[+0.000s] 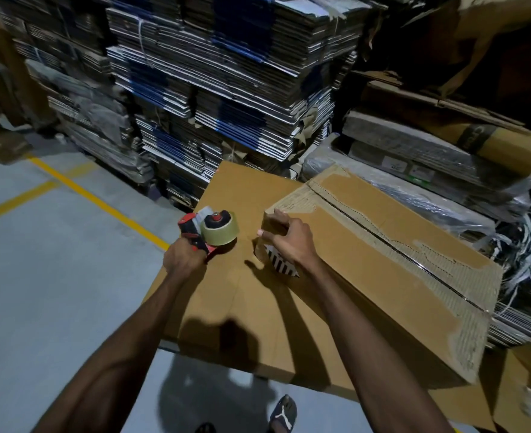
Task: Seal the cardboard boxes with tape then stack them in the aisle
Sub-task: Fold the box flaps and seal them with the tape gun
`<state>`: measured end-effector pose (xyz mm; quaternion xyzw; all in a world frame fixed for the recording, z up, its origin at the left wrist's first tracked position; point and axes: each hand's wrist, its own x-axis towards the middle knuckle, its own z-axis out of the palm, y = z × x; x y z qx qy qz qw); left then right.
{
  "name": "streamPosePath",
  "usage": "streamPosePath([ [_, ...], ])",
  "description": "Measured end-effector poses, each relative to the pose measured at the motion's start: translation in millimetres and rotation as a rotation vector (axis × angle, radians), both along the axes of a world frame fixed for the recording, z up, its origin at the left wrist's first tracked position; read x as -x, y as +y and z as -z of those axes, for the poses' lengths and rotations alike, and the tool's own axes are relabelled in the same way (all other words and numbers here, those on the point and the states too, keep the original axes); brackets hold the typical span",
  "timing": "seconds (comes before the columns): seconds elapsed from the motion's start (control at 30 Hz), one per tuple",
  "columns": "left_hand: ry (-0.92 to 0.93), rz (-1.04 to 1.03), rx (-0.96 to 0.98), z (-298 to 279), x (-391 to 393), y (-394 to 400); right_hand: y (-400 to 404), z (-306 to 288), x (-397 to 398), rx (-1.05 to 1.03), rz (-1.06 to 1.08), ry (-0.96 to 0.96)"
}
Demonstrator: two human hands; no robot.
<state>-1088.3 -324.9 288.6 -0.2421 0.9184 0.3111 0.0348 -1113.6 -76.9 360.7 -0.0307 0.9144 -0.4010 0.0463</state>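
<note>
Bundled flat cardboard (226,89) walls a dim aisle. On a large carton (226,307), the left hand (184,256) grips a tape dispenser (209,229) near its left edge; the right hand (289,242) curls over the near corner of a smaller box (383,260), fingertips partly hidden.

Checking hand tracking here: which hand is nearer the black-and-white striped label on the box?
Right. The right hand grips the box corner directly above the striped label, touching it. The left hand holds the tape dispenser well off to the label's left.

tape dispenser (209,232) left, box (383,260) right
</note>
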Motion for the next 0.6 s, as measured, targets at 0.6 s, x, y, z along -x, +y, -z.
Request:
streamPosePath([
  [0.6, 0.09, 0.214, -0.73, -53, 69, 116, 33, 11, 44, -0.106, -0.287, 0.242],
])
